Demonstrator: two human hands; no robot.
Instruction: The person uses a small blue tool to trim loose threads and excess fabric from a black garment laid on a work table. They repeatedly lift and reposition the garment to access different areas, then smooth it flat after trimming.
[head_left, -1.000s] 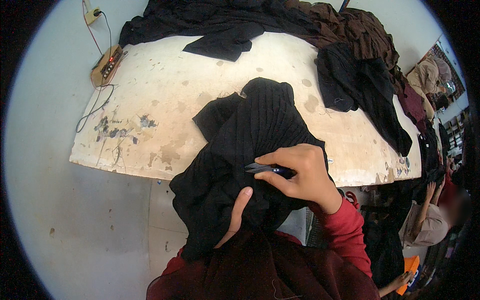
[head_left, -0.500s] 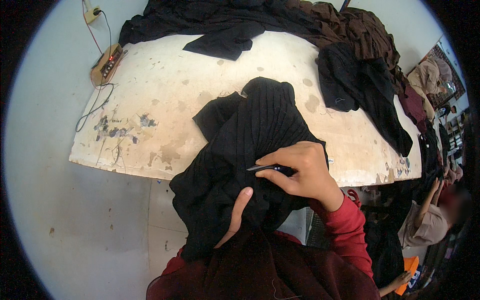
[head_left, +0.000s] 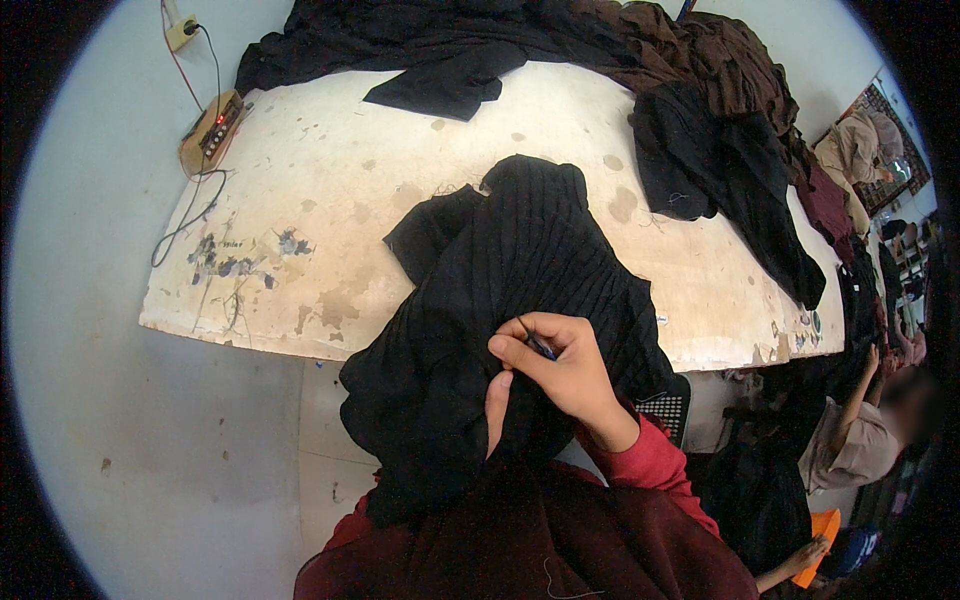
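A black pleated garment [head_left: 520, 240] lies bunched from the table's front edge down to my lap. From my left hand [head_left: 497, 412] only the thumb shows, pressed on the cloth from above, with its fingers hidden under the fabric. My right hand [head_left: 565, 365] is closed round small thread snips [head_left: 541, 346] with a dark handle, mostly covered by the palm. Its thumb and forefinger tips pinch together at the cloth, just above the left thumb. Whether a thread is between them is too small to tell.
A worn pale table [head_left: 350, 200] spreads ahead. Black cloth [head_left: 400, 40] and brown cloth [head_left: 740, 65] are heaped along its far side, with a black garment [head_left: 720, 180] at right. A wooden box with a red light [head_left: 212, 130] stands at left. A co-worker [head_left: 850, 445] sits at right.
My right hand has moved left and slightly down, towards the left thumb. The snips' blade has turned from pointing left to lying within the hand, and the fingertips now pinch at the cloth.
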